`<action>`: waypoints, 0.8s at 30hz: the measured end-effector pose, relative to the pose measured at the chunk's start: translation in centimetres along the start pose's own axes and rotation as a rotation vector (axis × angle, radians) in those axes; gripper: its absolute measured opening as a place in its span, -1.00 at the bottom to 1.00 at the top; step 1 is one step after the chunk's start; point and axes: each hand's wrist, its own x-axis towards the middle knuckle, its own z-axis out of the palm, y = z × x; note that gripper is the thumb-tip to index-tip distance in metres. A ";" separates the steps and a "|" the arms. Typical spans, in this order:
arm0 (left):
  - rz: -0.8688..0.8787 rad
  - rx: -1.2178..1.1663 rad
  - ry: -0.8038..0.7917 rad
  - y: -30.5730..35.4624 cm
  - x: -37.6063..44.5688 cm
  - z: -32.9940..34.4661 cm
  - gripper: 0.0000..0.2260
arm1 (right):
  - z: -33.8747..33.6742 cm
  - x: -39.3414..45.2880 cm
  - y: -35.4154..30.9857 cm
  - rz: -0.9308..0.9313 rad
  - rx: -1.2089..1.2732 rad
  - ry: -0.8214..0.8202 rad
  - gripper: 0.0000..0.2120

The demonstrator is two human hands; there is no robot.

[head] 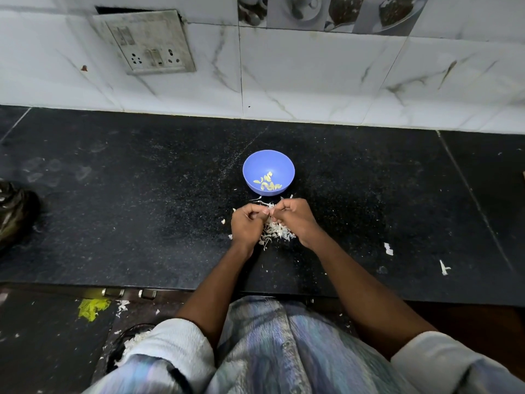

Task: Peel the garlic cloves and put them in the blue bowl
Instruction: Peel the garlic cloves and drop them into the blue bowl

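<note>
Two hands, left hand [246,223] and right hand [295,218], meet above a heap of garlic skins [275,231] on the black desk [142,209], fingers curled and pinching a small clove, largely hidden. Several peeled cloves [267,182] lie in the blue bowl [268,163] just beyond.

Round blue plastic bowl [268,172] upright on black counter [142,223], several peeled pale-yellow garlic cloves [267,183] inside; heap of white papery garlic skins [274,230] just in front.
</note>
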 end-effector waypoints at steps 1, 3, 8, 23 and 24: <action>0.074 0.036 -0.023 0.2 0.0 -0.3 -0.88 | -0.1 -0.1 -0.1 0.063 0.102 -0.022 -0.96; 0.227 0.130 -0.044 0.6 0.1 -0.9 -0.85 | -0.2 -0.3 -0.2 0.175 0.307 -0.072 -0.95; 0.471 0.297 -0.053 0.9 0.7 -1.3 -0.83 | -0.3 0.0 -0.4 0.428 0.608 -0.141 -0.91; -0.100 -0.107 -0.049 1.2 -0.1 0.6 -0.87 | -0.4 0.2 -0.1 0.092 0.241 -0.051 -0.87; 0.007 -0.070 -0.048 1.1 -0.2 0.4 -0.91 | -0.5 0.2 -0.1 0.131 0.333 -0.091 -0.87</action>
